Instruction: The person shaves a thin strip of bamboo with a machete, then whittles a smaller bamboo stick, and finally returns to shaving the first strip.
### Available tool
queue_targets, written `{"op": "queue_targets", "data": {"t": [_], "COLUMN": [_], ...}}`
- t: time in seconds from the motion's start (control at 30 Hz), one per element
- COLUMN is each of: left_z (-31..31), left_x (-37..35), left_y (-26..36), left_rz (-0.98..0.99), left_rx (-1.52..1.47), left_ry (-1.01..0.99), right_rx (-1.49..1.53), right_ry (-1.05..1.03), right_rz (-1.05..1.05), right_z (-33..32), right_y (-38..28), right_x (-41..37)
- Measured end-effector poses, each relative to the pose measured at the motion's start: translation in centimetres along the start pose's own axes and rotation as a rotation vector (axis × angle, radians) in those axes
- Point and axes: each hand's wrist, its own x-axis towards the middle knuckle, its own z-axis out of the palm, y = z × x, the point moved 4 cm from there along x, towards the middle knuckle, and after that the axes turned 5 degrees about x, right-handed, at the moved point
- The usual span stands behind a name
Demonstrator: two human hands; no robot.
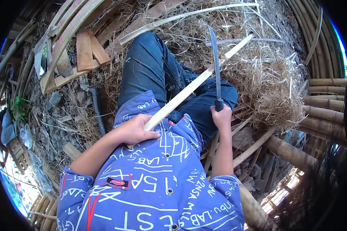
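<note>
My left hand [137, 130] grips the near end of a long pale bamboo strip [196, 85], which slants up to the right across my jeans-clad knees. My right hand [222, 116] is closed around the dark handle of a long curved knife [216, 65]. The blade points away from me and crosses over the strip near its middle. I sit in a blue printed shirt, looking down at my lap.
A heap of dry bamboo shavings [270, 73] lies ahead and to the right. Thick bamboo poles [324, 104] are stacked at the right. Split bamboo slats and wood offcuts [85, 50] lie at the upper left. A dark tool [97, 109] rests on the ground beside my left leg.
</note>
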Motion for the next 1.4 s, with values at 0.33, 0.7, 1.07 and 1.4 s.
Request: {"op": "queue_targets", "data": {"t": [0.33,0.7,1.07,1.4], "left_z": [0.1,0.4,0.3,0.3], "left_x": [0.4,-0.5,-0.6,-0.9], "left_y": [0.5,0.3,0.4,0.7], "left_rz": [-0.02,0.103,-0.015,-0.013], "left_rx": [-0.071,0.038,-0.051,-0.01], "left_ry": [-0.036,0.059,0.01,0.03], "right_rx": [0.141,-0.227,-0.472,-0.398], "right_ry": [-0.172,-0.222,0.101,0.01], "right_rz": [0.085,-0.007,0.03,0.179], "right_z": [1.1,1.3,-2.7,-3.8], "right_y": [-5.0,-7.7,-2.4,-0.2], "right_x": [-6.2,-3.4,2.9,4.2]}}
